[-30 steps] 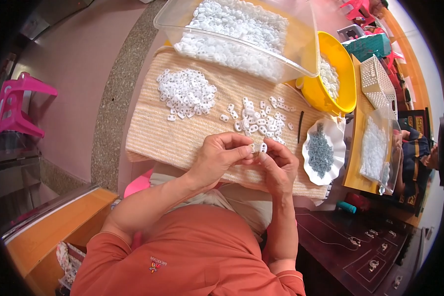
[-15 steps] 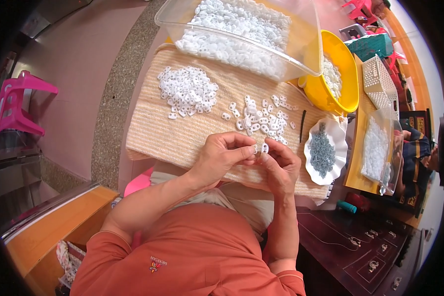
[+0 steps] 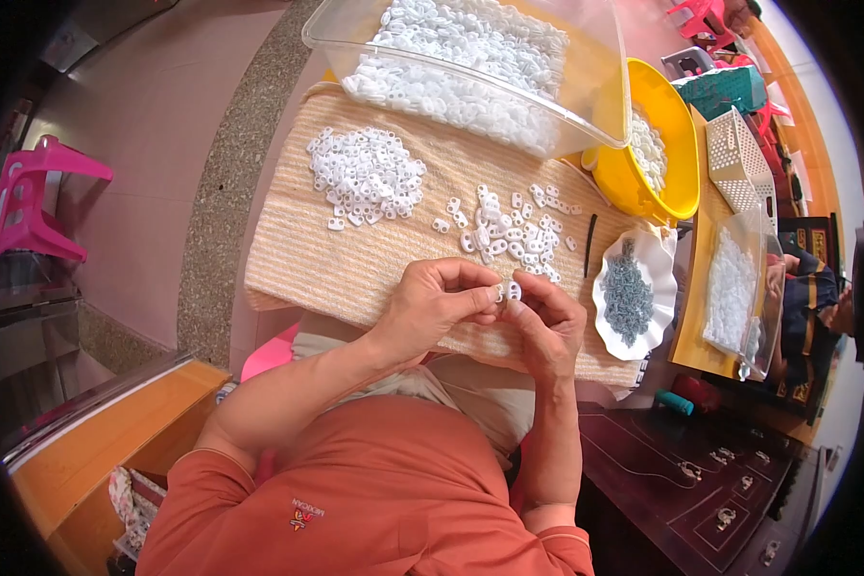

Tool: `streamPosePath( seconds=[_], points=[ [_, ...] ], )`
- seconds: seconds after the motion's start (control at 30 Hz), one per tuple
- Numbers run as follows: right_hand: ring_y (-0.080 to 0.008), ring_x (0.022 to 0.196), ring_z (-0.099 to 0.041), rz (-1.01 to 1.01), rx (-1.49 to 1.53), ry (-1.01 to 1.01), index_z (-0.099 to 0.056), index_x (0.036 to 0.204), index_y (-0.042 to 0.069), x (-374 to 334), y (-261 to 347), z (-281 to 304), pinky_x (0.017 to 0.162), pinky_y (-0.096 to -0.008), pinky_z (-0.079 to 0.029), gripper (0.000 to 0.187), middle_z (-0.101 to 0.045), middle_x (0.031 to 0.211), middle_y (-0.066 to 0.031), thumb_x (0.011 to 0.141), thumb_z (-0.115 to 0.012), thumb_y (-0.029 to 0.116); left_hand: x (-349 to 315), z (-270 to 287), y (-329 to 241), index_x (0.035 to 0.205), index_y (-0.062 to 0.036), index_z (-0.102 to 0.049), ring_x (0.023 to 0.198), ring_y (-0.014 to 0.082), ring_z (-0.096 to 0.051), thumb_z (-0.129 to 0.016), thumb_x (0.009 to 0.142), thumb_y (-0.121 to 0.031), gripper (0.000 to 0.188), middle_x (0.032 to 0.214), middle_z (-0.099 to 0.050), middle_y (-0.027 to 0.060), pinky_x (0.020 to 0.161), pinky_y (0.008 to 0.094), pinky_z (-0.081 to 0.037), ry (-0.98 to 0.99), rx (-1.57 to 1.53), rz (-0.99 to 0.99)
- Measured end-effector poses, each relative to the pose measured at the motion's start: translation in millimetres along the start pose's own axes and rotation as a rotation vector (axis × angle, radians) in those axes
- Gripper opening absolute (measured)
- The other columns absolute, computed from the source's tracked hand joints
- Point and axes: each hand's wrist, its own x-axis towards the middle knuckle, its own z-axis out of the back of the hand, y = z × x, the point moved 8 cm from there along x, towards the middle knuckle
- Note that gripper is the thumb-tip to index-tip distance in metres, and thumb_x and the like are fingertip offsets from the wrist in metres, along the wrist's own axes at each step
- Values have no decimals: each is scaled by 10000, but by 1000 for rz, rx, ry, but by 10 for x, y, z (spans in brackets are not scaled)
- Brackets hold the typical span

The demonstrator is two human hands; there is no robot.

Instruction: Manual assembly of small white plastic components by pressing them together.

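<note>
Close together over the near edge of the towel, my two hands are both closed in a pinch. A small white plastic oval piece with two holes (image 3: 514, 290) is held upright between the thumb and fingertips of my right hand (image 3: 550, 331). My left hand (image 3: 437, 302) pinches a tiny pale part beside it, mostly hidden by the fingertips. Just beyond the fingers lie scattered white oval pieces (image 3: 494, 228). Farther left is a heap of similar white pieces (image 3: 367, 176). Small grey-blue parts (image 3: 627, 300) fill a scalloped white dish (image 3: 660, 328) to the right.
A striped beige towel (image 3: 298, 235) covers the work surface. At the back stands a clear bin (image 3: 600, 91) of white pieces, with a yellow tub (image 3: 682, 144) to its right. A thin black strip (image 3: 590, 245) lies near the dish. Someone sits at the far right beside another clear bin (image 3: 763, 317).
The white oval piece in my right hand has shifted slightly left and turned a little, closer to my left fingertips. Both hands otherwise stay in place.
</note>
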Motion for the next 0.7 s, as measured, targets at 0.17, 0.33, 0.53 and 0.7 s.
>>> streamPosePath(
  seconds=[0.17, 0.33, 0.53, 0.7],
  points=[
    [-147, 826, -630, 39, -7, 42, -591, 1123, -82, 7, 56, -33, 756, -252, -502, 325, -645, 948, -98, 799, -614, -87, 2, 4, 0, 1025, 43, -631, 753, 92, -624, -635, 860, -41, 185, 878, -661, 70, 688, 214, -535, 12, 26, -11],
    [-139, 834, -625, 39, 1, 60, -593, 1123, -82, 12, 56, -40, 749, -243, -493, 324, -643, 941, -89, 799, -613, -85, 7, 6, 7, 1021, 40, -637, 743, 84, -622, -639, 859, -52, 186, 872, -662, 63, 685, 209, -528, 9, 45, -2],
    [-138, 837, -626, -20, 53, 59, -599, 1114, -82, -2, 29, -50, 756, -245, -497, 315, -650, 951, -95, 799, -613, -78, 4, 6, 9, 1010, 42, -642, 746, 88, -626, -638, 860, -53, 178, 866, -662, 65, 689, 212, -531, 13, 39, -14],
    [-144, 855, -631, -44, 73, 46, -603, 1110, -78, -7, 26, -47, 769, -252, -503, 316, -658, 951, -101, 795, -624, -76, -9, -9, 16, 1005, 46, -647, 749, 94, -630, -645, 858, -55, 178, 871, -663, 72, 688, 217, -536, 10, 13, -2]
  ],
)
